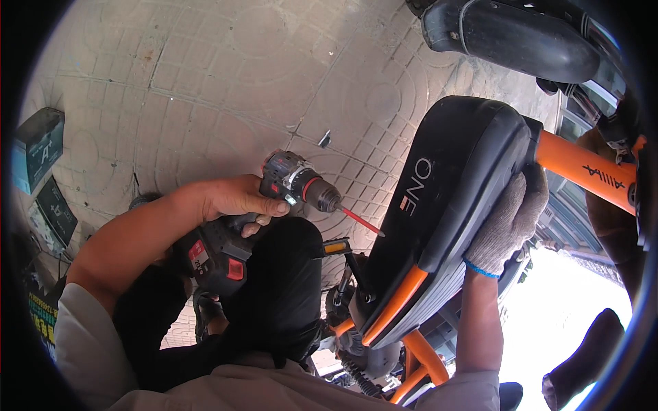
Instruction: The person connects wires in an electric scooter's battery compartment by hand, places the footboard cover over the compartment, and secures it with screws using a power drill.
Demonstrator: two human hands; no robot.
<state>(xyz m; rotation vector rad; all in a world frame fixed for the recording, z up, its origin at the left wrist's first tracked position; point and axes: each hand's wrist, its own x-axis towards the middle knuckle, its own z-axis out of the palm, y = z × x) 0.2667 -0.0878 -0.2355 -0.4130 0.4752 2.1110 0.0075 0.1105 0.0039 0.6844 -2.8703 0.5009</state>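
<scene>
My bare left hand (250, 204) grips a black-and-grey cordless drill (307, 183), its battery pack hanging low over my knees. A long red-shafted bit (360, 219) points toward the black plastic housing (445, 171) of an orange-framed bike, with the tip at or near its left side; contact is unclear. My gloved right hand (507, 219) is wrapped round the housing's right edge, below an orange frame tube (579, 164). A pedal (335, 247) sticks out left of the housing, beside my knee (277, 288).
Dark boxes (40, 147) stand at the far left on the paved ground (226, 82). A large black vehicle part (514, 41) crosses the upper right. A brownish shape at the right rim is too unclear to name. Bright light fills the lower right.
</scene>
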